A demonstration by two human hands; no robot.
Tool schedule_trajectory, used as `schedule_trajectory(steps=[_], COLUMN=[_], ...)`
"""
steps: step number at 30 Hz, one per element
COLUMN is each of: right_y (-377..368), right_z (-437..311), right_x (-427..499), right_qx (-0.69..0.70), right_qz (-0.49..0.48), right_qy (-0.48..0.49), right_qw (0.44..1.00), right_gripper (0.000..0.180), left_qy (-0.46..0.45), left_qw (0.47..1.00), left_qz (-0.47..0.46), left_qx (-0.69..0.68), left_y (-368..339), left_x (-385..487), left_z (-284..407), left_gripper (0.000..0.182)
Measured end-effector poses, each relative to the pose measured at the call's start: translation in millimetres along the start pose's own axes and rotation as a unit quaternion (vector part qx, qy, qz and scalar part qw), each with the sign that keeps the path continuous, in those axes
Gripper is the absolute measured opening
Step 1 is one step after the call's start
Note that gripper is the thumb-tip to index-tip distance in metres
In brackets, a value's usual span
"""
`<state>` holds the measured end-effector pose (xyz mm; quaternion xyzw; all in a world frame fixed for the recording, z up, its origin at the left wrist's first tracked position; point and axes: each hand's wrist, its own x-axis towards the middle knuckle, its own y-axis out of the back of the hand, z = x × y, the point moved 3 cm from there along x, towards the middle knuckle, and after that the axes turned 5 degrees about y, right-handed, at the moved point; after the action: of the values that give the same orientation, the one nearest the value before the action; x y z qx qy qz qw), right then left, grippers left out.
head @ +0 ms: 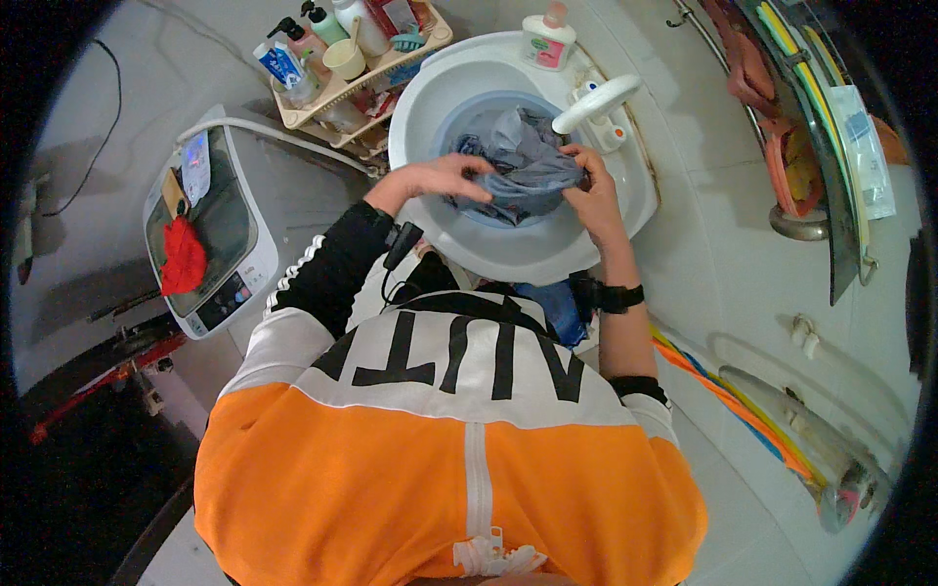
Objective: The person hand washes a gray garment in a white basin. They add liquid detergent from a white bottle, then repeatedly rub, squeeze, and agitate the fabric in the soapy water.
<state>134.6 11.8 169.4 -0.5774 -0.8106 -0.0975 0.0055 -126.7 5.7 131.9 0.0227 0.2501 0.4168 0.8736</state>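
Observation:
Wet-looking grey cloth (531, 172) lies bunched in a pale blue basin (456, 121), which sits inside a white washbasin (506, 256). Thumb and fingers of my right hand (597, 192) pinch the right edge of the cloth. My left hand (443, 179), slightly blurred, hovers at the cloth's left side with its fingers apart; whether the fingertips touch it is hard to tell. A white faucet (604, 99) reaches over the basin's upper right rim, just above the cloth.
Behind the sink stands a hand-wash bottle (548, 40). A beige shelf rack (366, 77) with several bottles and a cup is at upper left. Left is a washing machine (220, 220) with a red cloth (183, 255) on its lid. Hanging items and a towel rail (722, 51) line the right wall.

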Motion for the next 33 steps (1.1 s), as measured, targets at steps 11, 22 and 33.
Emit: schedule_trajectory(steps=[11,22,33], right_y=[-64.4,-39.8,-42.3], right_z=[-11.3,46.3,61.1], right_x=[-14.6,36.4,43.5], right_qx=[-0.075,-0.239,0.219], right_qz=[-0.196,0.08,0.007], right_qy=[0.123,0.126,-0.146], right_qw=[0.97,0.959,0.965], right_gripper=[0.03,0.032,0.027], left_qy=[0.197,0.06,0.11], left_qw=[0.964,0.849,0.954], left_qz=[0.095,0.11,0.277], left_qx=[-0.151,-0.513,-0.026], left_y=[-6.6,45.2,57.5], left_x=[47.0,12.3,7.5], left_z=[7.3,30.1,-10.7], left_gripper=[0.054,0.019,0.089])
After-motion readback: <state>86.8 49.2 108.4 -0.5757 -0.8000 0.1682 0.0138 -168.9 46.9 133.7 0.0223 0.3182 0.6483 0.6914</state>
